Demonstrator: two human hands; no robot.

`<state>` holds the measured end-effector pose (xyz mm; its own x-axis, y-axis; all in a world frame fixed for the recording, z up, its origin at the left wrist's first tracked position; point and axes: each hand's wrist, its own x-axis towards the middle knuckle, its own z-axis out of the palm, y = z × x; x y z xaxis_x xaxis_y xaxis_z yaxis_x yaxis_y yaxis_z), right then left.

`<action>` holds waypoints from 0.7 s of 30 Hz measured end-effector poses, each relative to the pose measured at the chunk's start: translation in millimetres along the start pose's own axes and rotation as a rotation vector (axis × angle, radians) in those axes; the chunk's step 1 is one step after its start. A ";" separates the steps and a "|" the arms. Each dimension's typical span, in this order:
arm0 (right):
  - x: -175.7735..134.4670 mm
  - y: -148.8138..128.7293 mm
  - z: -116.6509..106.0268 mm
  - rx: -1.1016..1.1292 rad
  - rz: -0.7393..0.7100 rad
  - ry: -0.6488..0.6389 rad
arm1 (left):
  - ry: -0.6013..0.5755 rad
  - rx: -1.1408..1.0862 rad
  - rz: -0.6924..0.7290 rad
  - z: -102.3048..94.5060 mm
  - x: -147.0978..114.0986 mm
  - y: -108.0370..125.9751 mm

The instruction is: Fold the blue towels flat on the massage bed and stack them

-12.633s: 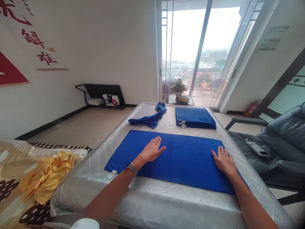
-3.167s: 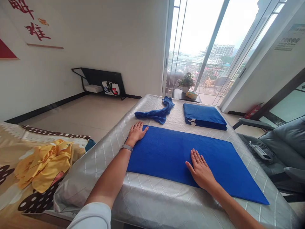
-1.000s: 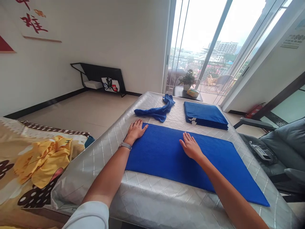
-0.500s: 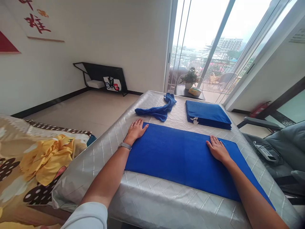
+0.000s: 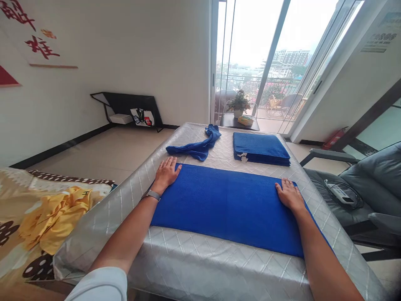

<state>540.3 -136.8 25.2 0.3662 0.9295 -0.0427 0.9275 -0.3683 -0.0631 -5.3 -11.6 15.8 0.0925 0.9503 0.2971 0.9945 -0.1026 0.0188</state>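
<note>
A blue towel (image 5: 224, 205) lies spread flat on the silver quilted cover (image 5: 216, 255) in front of me. My left hand (image 5: 167, 172), with a watch on the wrist, rests palm down on its far left corner, fingers stretched out. Palm down as well, my right hand (image 5: 290, 194) lies near the far right corner, its fingers extended. Just beyond the left hand is a crumpled blue cloth (image 5: 199, 146). A stack of folded blue towels (image 5: 260, 147) with white tags sits farther back on the right.
To the left, a yellow cloth (image 5: 58, 215) lies on patterned bedding (image 5: 19, 184). A dark armchair (image 5: 379, 179) holding a power strip (image 5: 343, 194) stands at the right. A potted plant (image 5: 239, 102) is by the glass door, and a black rack (image 5: 130, 104) leans on the wall.
My right hand has slid right along the towel, closer to its far right corner. The left hand stays on the left corner. The view has shifted slightly right.
</note>
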 end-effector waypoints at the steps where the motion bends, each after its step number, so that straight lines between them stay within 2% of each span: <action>1: 0.2 1.3 0.3 0.006 -0.006 0.004 | 0.017 0.016 0.023 -5.3 -1.8 4.7; 4: 1.7 4.8 2.7 0.020 -0.011 0.012 | 0.011 0.027 0.104 -20.7 -8.2 32.7; 8: 3.1 5.6 5.0 0.031 -0.004 0.011 | -0.116 -0.072 0.325 -32.1 -21.0 106.9; 11: 2.1 4.8 4.2 0.039 -0.006 0.013 | -0.142 -0.187 0.519 -30.6 -30.7 170.2; 14: 0.5 3.6 2.8 0.038 0.000 0.015 | -0.168 -0.255 0.559 -22.0 -33.9 212.4; 17: 0.0 2.9 2.8 0.035 0.009 0.019 | -0.243 -0.269 0.495 -11.9 -30.1 221.8; 21: 1.6 3.5 5.2 0.035 0.004 0.027 | -0.287 -0.252 0.414 -5.2 -22.3 193.8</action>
<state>543.7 -136.7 19.8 0.3721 0.9281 -0.0157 0.9232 -0.3718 -0.0979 185.1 -54.1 17.8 0.5172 0.8540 0.0567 0.8335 -0.5176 0.1935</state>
